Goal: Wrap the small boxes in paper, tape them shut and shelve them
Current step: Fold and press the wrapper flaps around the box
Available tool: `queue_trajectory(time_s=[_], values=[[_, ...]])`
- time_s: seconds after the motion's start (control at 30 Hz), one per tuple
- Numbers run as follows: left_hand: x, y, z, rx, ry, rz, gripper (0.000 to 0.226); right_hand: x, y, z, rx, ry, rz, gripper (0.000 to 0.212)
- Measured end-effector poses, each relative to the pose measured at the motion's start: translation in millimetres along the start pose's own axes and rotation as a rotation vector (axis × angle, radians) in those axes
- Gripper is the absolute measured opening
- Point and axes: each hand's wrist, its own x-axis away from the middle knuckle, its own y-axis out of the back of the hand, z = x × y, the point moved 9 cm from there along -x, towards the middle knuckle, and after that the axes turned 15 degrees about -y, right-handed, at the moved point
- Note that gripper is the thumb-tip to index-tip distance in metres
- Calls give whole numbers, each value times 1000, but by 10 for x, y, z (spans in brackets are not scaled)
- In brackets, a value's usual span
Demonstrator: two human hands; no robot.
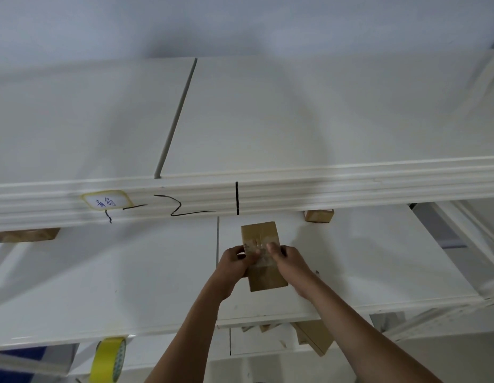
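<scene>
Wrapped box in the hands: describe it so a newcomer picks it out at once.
Find the white shelf rail with black marker scribbles. Just below its vertical stroke, over the lower shelf board, the left hand and right hand grip a brown taped box. Unlike the other brown boxes, tucked under the rail, it is held.

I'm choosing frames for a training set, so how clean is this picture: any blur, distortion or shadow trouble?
Head view: wide-angle bending curves the shelf beam; edges are softly blurred, worst at the yellow tape roll; a soft shadow falls on the wall above; lighting is even, with no harsh glare; the wrapped box and both hands, left hand and right hand, read fairly clearly.
</scene>
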Motion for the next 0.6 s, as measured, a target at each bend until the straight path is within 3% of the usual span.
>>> queue_trajectory(time_s=[0.13,0.27,0.33,0.5,0.6], values=[[25,-25,36,-5,50,-51,49,-3,-19,-61,-6,-23,-55,57],[115,-161,50,293,89,131,61,-61,-146,-173,-236,-158,131,60],[151,-209,44,444,96,164,64,-74,-197,-209,-277,-201,201,51],[168,-202,55,390,85,37,40,-129,-53,-209,-120,-163,6,50],[162,-204,30,297,13,34,31,-80,-94,-137,-165,-132,52,54]])
